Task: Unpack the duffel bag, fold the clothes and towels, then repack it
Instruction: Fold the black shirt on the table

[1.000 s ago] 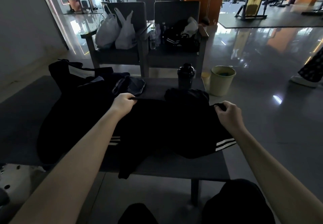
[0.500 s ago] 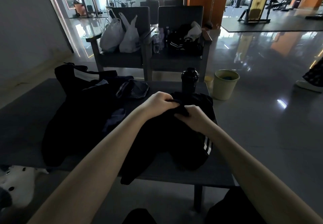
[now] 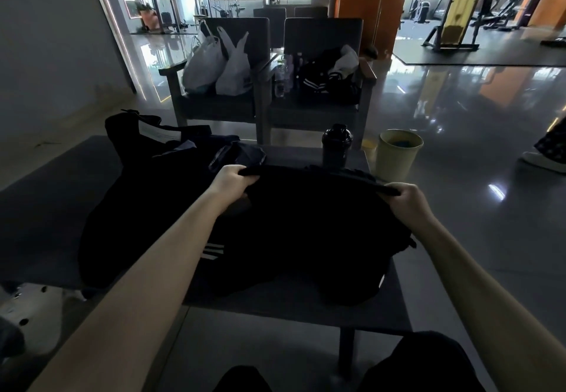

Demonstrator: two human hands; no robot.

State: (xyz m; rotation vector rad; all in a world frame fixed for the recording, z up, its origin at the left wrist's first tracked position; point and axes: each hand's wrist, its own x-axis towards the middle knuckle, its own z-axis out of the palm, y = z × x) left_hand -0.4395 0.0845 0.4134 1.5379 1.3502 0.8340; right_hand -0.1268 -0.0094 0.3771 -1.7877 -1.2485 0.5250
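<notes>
A black garment with white stripes (image 3: 306, 232) lies spread over the low dark table (image 3: 46, 208). My left hand (image 3: 232, 180) pinches its far edge at the left, and my right hand (image 3: 407, 198) pinches the same edge at the right, so the edge is stretched between them just above the table. The black duffel bag (image 3: 147, 152) lies open at the table's back left, with dark clothes (image 3: 239, 154) bunched beside it. Much of the dark fabric is hard to tell apart.
A black shaker bottle (image 3: 336, 146) stands at the table's far edge. A pale green bin (image 3: 396, 154) sits on the floor to its right. Two armchairs behind hold white plastic bags (image 3: 219, 64) and a black striped jacket (image 3: 329, 80). A person's foot (image 3: 545, 159) shows far right.
My hands came together over the garment half a second ago and have now moved apart again, each holding the far edge and pulling it wide.
</notes>
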